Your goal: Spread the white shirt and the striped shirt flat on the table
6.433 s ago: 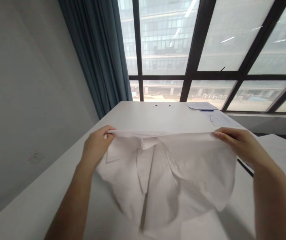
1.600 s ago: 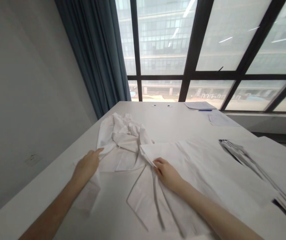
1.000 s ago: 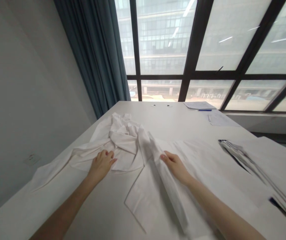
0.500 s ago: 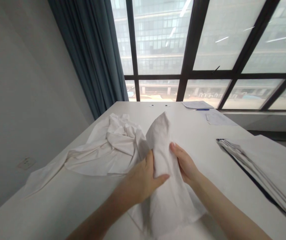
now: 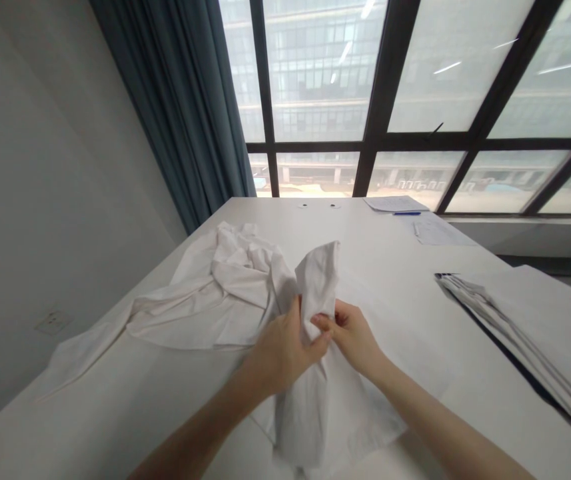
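Observation:
A white garment [image 5: 245, 273], by its long sleeve-like part a shirt, lies crumpled on the left of the white table [image 5: 180, 400]. One tube-like part of it stands up in front of me, and both hands grip this part. My left hand [image 5: 285, 347] is closed round its left side, thumb across the front. With thumb and fingers my right hand [image 5: 350, 333] pinches the fabric from the right, close to the left thumb. The upper end of the held part points up and away from me. Loose cloth hangs below the hands onto the table.
A stack of folded white cloth [image 5: 530, 333] with a dark edge lies on the right. Papers [image 5: 395, 204] and a blue pen [image 5: 407, 213] are at the far right end. A blue curtain [image 5: 180, 100] and window stand behind the table; a wall is on the left.
My right hand has moved left and now pinches the fabric by my left thumb. The upper end of the held part has sunk a little and folded narrower.

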A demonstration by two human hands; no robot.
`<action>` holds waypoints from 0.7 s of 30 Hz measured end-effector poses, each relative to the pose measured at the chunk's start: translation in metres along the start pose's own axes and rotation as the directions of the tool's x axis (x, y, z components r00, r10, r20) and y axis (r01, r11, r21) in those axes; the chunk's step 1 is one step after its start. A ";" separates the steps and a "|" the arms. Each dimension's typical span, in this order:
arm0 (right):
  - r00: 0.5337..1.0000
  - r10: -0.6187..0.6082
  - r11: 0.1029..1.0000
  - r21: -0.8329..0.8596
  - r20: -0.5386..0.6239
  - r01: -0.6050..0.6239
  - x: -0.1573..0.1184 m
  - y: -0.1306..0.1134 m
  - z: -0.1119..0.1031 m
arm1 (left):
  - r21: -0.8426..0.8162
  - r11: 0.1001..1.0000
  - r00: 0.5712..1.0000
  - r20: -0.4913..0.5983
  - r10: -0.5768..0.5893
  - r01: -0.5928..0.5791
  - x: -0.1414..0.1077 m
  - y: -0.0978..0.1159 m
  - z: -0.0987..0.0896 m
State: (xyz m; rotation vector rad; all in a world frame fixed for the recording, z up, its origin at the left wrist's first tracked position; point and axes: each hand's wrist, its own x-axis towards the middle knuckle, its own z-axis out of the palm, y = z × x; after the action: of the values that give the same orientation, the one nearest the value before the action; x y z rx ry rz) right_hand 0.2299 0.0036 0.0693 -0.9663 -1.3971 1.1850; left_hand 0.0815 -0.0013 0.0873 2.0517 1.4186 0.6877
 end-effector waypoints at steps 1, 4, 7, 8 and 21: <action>1.000 -0.014 1.000 -0.004 -0.010 0.014 0.000 0.000 0.000 | -0.003 1.000 1.000 0.002 0.002 -0.002 0.000 0.000 0.000; 0.998 -0.061 0.997 -0.041 -0.029 0.060 -0.001 0.000 -0.001 | -0.033 0.999 0.999 0.031 0.010 -0.009 0.000 0.001 -0.004; 0.996 -0.085 0.993 -0.085 -0.030 0.082 -0.002 0.000 -0.003 | -0.049 0.999 0.999 0.043 0.003 0.000 0.001 0.003 -0.008; 0.996 -0.090 0.992 -0.094 -0.028 0.087 -0.002 0.001 -0.003 | -0.046 0.999 0.999 0.048 -0.005 0.007 0.001 0.005 -0.010; 0.989 -0.141 0.975 -0.170 0.042 0.146 0.000 0.003 -0.004 | 0.028 1.000 1.000 0.025 -0.008 0.007 0.012 -0.005 -0.006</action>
State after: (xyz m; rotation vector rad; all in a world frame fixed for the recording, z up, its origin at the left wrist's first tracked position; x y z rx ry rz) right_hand 0.2338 0.0045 0.0659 -0.9519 -1.5860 0.9866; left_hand 0.0779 0.0122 0.0893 2.0678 1.4286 0.6406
